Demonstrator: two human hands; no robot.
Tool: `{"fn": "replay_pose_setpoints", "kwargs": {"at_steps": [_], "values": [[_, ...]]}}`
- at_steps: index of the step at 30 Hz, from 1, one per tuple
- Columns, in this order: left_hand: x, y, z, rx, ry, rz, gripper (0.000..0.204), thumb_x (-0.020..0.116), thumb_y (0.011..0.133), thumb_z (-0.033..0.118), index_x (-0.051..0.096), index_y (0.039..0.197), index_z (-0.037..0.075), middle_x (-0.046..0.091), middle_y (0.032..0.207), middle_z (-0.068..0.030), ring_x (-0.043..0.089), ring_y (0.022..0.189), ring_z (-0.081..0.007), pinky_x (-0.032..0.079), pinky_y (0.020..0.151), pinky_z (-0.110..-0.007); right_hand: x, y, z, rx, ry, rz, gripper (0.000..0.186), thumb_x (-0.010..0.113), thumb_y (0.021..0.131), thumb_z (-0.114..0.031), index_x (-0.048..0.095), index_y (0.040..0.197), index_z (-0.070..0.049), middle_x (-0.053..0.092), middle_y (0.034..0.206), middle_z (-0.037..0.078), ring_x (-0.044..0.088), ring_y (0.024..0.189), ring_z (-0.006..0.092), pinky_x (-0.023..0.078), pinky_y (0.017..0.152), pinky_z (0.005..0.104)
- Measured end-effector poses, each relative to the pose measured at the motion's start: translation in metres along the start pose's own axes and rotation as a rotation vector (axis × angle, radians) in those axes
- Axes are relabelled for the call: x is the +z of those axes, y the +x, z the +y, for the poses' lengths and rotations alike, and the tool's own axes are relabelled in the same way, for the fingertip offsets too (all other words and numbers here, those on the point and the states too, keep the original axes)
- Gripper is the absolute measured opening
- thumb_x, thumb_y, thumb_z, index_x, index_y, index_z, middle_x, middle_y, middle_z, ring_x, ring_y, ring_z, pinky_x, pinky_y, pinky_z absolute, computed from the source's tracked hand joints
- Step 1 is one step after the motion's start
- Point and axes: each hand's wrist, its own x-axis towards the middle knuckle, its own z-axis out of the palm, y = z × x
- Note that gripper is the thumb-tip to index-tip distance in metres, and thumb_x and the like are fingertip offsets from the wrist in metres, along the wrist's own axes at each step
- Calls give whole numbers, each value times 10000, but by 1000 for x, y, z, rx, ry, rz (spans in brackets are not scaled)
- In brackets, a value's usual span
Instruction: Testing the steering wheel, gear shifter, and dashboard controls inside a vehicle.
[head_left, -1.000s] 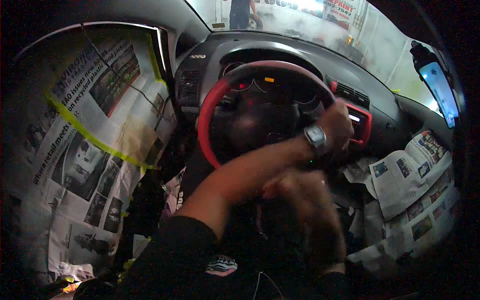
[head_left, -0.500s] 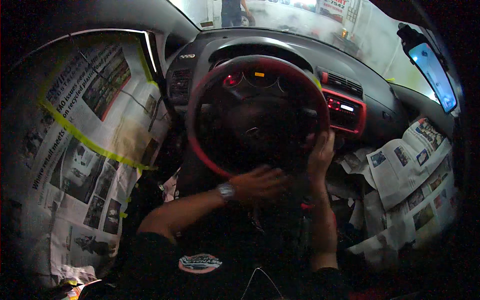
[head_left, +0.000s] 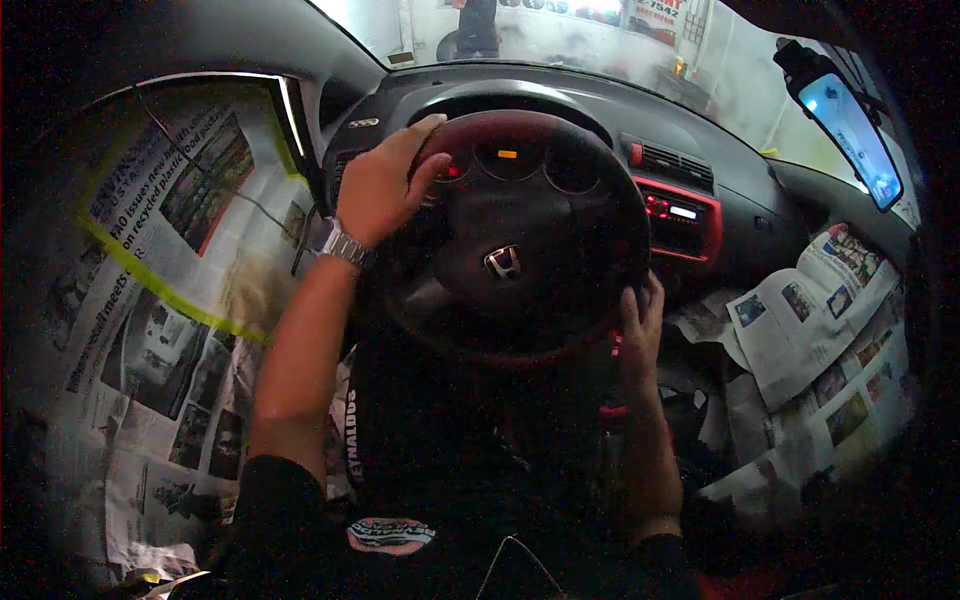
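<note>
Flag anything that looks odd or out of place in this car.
Newspaper sheets with yellow-green tape cover the left side, and more creased newspaper lies at right; paper lining looks unusual here. No spill stands out, though much is dark.

Newspaper sheets (head_left: 155,345) and yellow tape (head_left: 163,291) line the left side; a red-framed stereo (head_left: 680,222) sits below an air vent (head_left: 676,168).

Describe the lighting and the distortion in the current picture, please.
Head view: mostly dim, but windscreen and rear-view mirror glow brightly; steering wheel deeply shadowed along its lower rim; left hand better lit than right hand; fisheye bends the door frame.
</note>
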Motion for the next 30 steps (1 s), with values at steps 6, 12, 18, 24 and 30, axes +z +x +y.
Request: {"fn": "replay_pose_setpoints", "kwargs": {"at_steps": [6, 12, 18, 24, 30], "values": [[3, 18, 10, -29, 60, -28, 496, 541, 1004, 572, 626, 1298, 182, 730, 1019, -125, 717, 866, -371, 567, 687, -466, 31, 32, -6, -139, -220, 173, 501, 575, 1076, -268, 425, 1477, -7, 616, 1311, 161, 603, 1178, 257, 455, 1051, 388], [14, 31, 41, -177, 85, 65, 503, 518, 1019, 578, 643, 923, 100, 697, 835, -131, 693, 767, -377, 522, 606, -485, 39, 13, 23, -97, -166, 291, 481, 551, 1089, -295, 431, 1455, -7, 631, 1276, 169, 623, 1125, 245, 493, 995, 384], [21, 42, 51, -221, 125, 107, 516, 472, 1057, 522, 631, 815, 95, 677, 793, -150, 674, 736, -405, 513, 600, -499, 51, 3, 31, -139, -105, 366, 382, 521, 1105, -231, 432, 1424, -42, 604, 1008, 22, 577, 802, 84, 496, 730, 246], [21, 41, 53, -269, 112, 86, 513, 449, 1069, 506, 633, 816, 99, 678, 795, -158, 672, 740, -415, 512, 610, -511, 49, 3, 36, -159, -171, 378, 373, 520, 1105, -242, 439, 1419, -58, 602, 1005, 13, 566, 780, 74, 490, 706, 241], [21, 42, 53, -264, 96, 98, 505, 460, 1071, 499, 660, 843, 95, 680, 821, -201, 664, 754, -449, 510, 618, -516, 49, 4, 34, -85, -75, 362, 524, 562, 1079, -347, 439, 1451, 1, 606, 1280, 155, 614, 1060, 217, 563, 818, 332]]}}
